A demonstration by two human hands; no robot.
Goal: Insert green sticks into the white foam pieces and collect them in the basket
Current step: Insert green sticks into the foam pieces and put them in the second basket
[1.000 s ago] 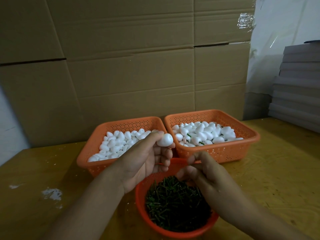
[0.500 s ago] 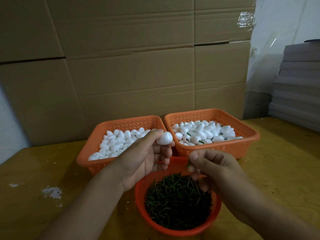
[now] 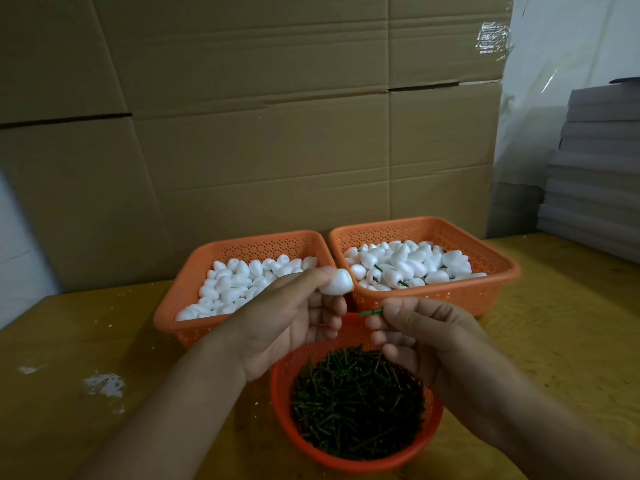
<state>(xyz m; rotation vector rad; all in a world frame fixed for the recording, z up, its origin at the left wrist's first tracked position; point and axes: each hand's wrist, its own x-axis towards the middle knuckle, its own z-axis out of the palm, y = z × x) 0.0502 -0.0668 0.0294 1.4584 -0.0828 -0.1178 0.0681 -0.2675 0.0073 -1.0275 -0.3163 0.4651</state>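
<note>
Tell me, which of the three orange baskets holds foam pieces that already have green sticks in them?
The right-hand square basket at the back: green stems show among its white pieces. The left square basket holds plain foam; the round basket holds only sticks.

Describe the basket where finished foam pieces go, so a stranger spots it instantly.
Two square orange baskets sit side by side before the cardboard wall. Take the right basket, behind the round basket of sticks. Only its foam pieces show green stems; the left basket holds plain white ones.

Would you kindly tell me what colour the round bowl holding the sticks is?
The bowl is orange-red, seen best in the head view.
</note>
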